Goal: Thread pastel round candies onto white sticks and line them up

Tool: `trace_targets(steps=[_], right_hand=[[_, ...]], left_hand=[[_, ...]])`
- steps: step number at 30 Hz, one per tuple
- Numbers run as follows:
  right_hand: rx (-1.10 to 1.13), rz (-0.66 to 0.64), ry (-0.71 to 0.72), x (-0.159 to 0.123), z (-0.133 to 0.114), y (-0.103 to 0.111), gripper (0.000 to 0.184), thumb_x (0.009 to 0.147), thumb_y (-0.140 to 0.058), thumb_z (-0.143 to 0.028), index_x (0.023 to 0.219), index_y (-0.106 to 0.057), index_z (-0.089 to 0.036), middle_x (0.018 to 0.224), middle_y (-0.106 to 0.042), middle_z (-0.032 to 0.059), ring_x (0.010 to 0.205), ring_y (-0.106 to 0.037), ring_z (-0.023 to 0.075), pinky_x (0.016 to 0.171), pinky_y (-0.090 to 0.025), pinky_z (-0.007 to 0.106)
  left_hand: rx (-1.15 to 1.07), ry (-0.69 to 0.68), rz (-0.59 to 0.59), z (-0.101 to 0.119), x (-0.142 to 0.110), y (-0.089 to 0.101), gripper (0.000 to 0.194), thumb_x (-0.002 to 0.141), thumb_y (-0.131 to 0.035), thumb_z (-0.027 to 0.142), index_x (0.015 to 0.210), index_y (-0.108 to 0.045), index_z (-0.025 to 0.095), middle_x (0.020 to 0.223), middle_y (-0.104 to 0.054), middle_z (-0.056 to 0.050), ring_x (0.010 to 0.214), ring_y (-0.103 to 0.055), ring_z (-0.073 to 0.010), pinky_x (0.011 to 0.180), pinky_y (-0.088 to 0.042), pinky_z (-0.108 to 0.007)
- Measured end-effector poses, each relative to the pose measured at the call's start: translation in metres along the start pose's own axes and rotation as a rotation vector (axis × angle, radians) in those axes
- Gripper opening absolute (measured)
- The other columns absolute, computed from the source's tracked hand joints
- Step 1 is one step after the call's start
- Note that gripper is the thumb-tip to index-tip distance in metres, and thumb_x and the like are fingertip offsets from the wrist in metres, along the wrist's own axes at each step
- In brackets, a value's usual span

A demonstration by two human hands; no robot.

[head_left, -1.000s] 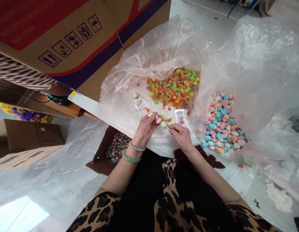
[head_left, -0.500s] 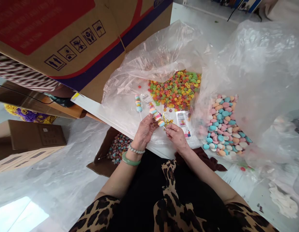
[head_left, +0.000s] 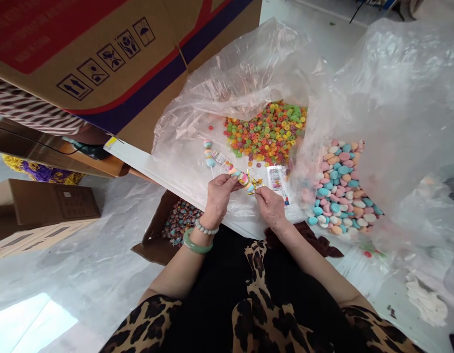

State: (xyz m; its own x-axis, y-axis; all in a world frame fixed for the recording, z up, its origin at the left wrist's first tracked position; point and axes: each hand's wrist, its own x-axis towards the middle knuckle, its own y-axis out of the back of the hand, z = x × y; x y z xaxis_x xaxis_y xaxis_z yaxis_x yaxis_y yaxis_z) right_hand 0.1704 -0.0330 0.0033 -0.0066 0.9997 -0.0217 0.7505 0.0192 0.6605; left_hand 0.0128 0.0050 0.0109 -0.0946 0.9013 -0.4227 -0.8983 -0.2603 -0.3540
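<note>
While your left hand [head_left: 219, 195] clamps a filled pastel-candy skewer [head_left: 245, 179], right hand [head_left: 271, 207] pinches its base; looped gold tie [head_left: 250, 173] seemingly unsecured.

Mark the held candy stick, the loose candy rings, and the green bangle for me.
Held candy stick [head_left: 244, 179]: head view, middle candies.
Loose candy rings [head_left: 269, 133]: head view, middle of pile.
Green bangle [head_left: 196, 248]: head view, band's lower side.

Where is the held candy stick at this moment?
Near the head view's centre, the candy stick is between the left hand and right hand, below the ring candies.
</note>
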Motion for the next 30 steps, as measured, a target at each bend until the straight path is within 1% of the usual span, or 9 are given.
trace_targets(steps=[7, 9, 12, 18, 21, 23, 26, 28, 30], right_hand=[[0.417, -0.085, -0.123, 0.004, 0.003, -0.002, 0.015, 0.081, -0.052, -0.033, 0.069, -0.055, -0.023, 0.060, -0.050, -0.0037, 0.060, -0.049, 0.0148, 0.060, -0.039, 0.026], [0.386, -0.042, -0.120, 0.003, 0.002, -0.002, 0.014, 0.080, -0.052, -0.031, 0.070, -0.056, -0.023, 0.062, -0.051, -0.0037, 0.061, -0.050, 0.0145, 0.061, -0.039, 0.026], [0.231, 0.004, -0.066, 0.000, 0.000, -0.002, 0.014, 0.082, -0.052, -0.029, 0.070, -0.057, -0.023, 0.066, -0.056, -0.0027, 0.065, -0.052, 0.0149, 0.063, -0.038, 0.027], [-0.042, 0.085, 0.027, -0.008, -0.011, -0.003, 0.018, 0.085, -0.046, -0.025, 0.073, -0.059, -0.023, 0.073, -0.063, 0.0020, 0.070, -0.057, 0.0178, 0.067, -0.039, 0.029], [-0.064, 0.083, 0.041, -0.008, -0.017, -0.005, 0.019, 0.086, -0.044, -0.023, 0.074, -0.059, -0.023, 0.075, -0.065, 0.0041, 0.073, -0.058, 0.0191, 0.070, -0.040, 0.030], [0.011, 0.071, 0.014, -0.006, -0.018, -0.007, 0.018, 0.086, -0.044, -0.025, 0.076, -0.059, -0.023, 0.079, -0.067, 0.0043, 0.077, -0.059, 0.0194, 0.073, -0.041, 0.031], [0.282, 0.055, -0.100, 0.001, -0.012, -0.009, 0.015, 0.083, -0.049, -0.032, 0.076, -0.060, -0.024, 0.080, -0.066, 0.0019, 0.076, -0.059, 0.0186, 0.072, -0.043, 0.031], [0.513, 0.022, -0.224, 0.005, -0.007, -0.010, 0.014, 0.078, -0.054, -0.036, 0.074, -0.060, -0.023, 0.066, -0.058, -0.0013, 0.063, -0.054, 0.0161, 0.061, -0.042, 0.028], [0.698, -0.028, -0.342, 0.008, -0.002, -0.010, 0.014, 0.072, -0.058, -0.037, 0.071, -0.058, -0.022, 0.054, -0.046, -0.0048, 0.050, -0.042, 0.0124, 0.049, -0.034, 0.026]], left_hand=[[-0.123, 0.263, -0.125, 0.001, 0.009, 0.007, 0.043, 0.074, -0.070, 0.054, 0.083, -0.066, 0.012, 0.069, -0.069, -0.008, 0.064, -0.066, -0.0180, 0.068, -0.055, -0.033], [-0.185, 0.256, -0.143, 0.002, 0.010, 0.007, 0.042, 0.073, -0.071, 0.054, 0.086, -0.064, 0.014, 0.073, -0.069, -0.006, 0.068, -0.066, -0.0176, 0.071, -0.055, -0.033], [-0.197, 0.192, -0.158, 0.000, 0.009, 0.003, 0.036, 0.067, -0.079, 0.042, 0.084, -0.063, 0.015, 0.076, -0.067, -0.003, 0.071, -0.065, -0.0144, 0.072, -0.054, -0.030], [-0.171, 0.049, -0.053, -0.010, 0.002, -0.010, 0.031, 0.063, -0.082, 0.032, 0.081, -0.063, 0.014, 0.074, -0.065, 0.000, 0.069, -0.062, -0.0109, 0.072, -0.052, -0.026], [-0.179, 0.030, -0.032, -0.016, -0.005, -0.018, 0.029, 0.064, -0.081, 0.029, 0.080, -0.062, 0.015, 0.075, -0.065, 0.001, 0.069, -0.060, -0.0091, 0.071, -0.050, -0.024], [-0.188, 0.050, -0.036, -0.020, -0.009, -0.021, 0.028, 0.065, -0.080, 0.030, 0.076, -0.060, 0.015, 0.072, -0.064, 0.002, 0.067, -0.059, -0.0083, 0.069, -0.049, -0.022], [-0.228, 0.118, -0.074, -0.022, -0.009, -0.020, 0.028, 0.070, -0.077, 0.035, 0.076, -0.060, 0.014, 0.072, -0.064, 0.001, 0.067, -0.060, -0.0087, 0.069, -0.049, -0.022], [-0.262, 0.184, -0.111, -0.021, -0.005, -0.016, 0.030, 0.075, -0.073, 0.041, 0.082, -0.062, 0.014, 0.078, -0.067, -0.001, 0.072, -0.063, -0.0115, 0.073, -0.052, -0.026], [-0.278, 0.205, -0.122, -0.018, 0.000, -0.012, 0.033, 0.078, -0.069, 0.045, 0.087, -0.062, 0.015, 0.085, -0.069, -0.004, 0.077, -0.066, -0.0148, 0.076, -0.054, -0.031]])
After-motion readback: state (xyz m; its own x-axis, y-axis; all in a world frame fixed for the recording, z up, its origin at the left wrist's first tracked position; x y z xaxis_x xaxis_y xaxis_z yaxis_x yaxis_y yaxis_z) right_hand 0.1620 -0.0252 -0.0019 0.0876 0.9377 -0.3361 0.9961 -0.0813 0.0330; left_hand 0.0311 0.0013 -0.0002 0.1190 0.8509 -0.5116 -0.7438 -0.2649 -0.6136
